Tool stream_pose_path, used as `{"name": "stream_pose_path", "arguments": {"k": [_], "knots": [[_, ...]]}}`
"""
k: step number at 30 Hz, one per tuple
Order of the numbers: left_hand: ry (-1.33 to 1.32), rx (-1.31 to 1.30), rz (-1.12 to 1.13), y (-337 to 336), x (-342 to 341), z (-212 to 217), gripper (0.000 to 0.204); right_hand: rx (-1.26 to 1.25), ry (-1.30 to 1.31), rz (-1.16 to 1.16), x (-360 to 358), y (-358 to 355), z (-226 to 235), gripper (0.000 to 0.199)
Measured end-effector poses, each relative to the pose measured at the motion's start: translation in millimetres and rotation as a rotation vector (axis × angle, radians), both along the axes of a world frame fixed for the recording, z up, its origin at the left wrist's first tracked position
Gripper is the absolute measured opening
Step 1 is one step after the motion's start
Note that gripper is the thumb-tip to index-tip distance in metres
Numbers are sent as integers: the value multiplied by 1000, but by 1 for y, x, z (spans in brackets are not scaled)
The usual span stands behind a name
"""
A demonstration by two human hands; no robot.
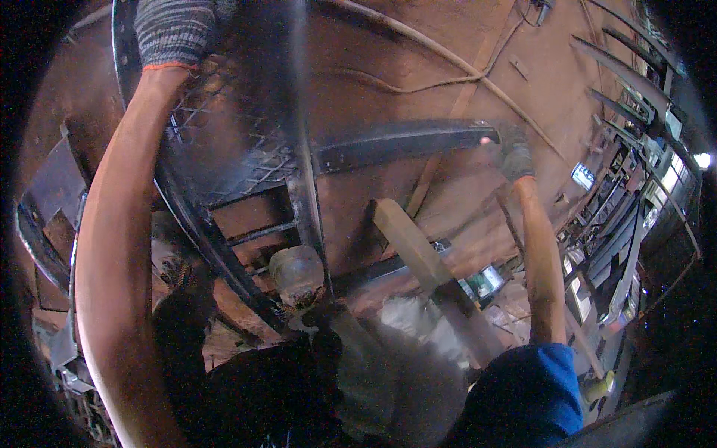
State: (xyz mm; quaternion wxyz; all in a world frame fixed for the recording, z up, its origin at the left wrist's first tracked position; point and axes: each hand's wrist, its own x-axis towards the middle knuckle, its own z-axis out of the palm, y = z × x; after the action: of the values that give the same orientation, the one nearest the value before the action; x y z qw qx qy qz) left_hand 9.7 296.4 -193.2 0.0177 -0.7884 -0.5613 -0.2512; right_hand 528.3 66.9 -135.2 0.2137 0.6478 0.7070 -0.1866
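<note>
My left hand [176, 31], in a grey striped knit glove with an orange cuff, reaches to the upper left beside a dark curved metal bar [183, 201]. Its fingers run out of the picture's top, so what they hold cannot be told. My right hand [515, 155], also gloved, is closed around the right end of a dark flat metal bar [403, 143]. A fingertip shows at that end. The flat bar's other end meets an upright metal bar [302, 112] of a frame. Diamond metal mesh [261, 168] fills part of this frame.
A wooden beam [418, 243] slants below the flat bar. A cable [426, 52] crosses the brown ground. Metal strips [624, 216] lie heaped at the right. Near my body are a rounded pale object [296, 270], white plastic sheeting [414, 313] and a lit screen [485, 282].
</note>
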Motion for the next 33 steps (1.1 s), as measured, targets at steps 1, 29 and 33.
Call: {"name": "stream_pose_path", "arguments": {"k": [1,29,33], "knots": [[6,26,5,-1,1,-1,24,56,-11,52,4,-1,1,42],[56,108,15,-3,2,-13,28,271,-345,34,16,-71,-62,51],[336,-84,-114,16,-81,-83,33,185,177,-291,2,-45,-39,49]]}}
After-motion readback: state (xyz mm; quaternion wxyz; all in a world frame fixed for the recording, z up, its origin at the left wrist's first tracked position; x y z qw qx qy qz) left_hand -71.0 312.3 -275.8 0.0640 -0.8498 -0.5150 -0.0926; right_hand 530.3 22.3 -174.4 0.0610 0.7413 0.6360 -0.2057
